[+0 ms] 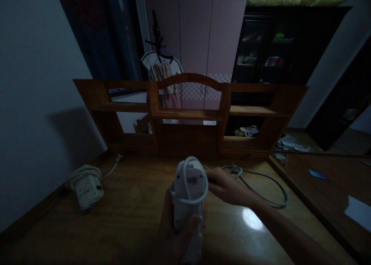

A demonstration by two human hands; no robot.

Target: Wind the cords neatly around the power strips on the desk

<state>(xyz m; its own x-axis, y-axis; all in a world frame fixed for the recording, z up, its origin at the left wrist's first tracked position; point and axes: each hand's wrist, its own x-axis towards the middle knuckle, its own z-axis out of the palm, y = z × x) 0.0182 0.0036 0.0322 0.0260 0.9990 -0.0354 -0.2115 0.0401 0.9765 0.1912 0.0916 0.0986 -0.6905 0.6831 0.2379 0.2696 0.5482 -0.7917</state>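
My left hand point(176, 234) is closed round the lower end of a white power strip point(188, 195) and holds it upright over the wooden desk point(130, 214). Its white cord point(261, 184) is looped over the strip's top, and the rest trails across the desk to the right. My right hand point(226, 186) pinches the cord just right of the strip's top.
A second white power strip point(87, 189) with its coiled cord lies at the desk's left, by the wall. A wooden shelf unit point(188, 114) stands along the back edge. A lower wooden surface point(327, 187) at the right carries papers.
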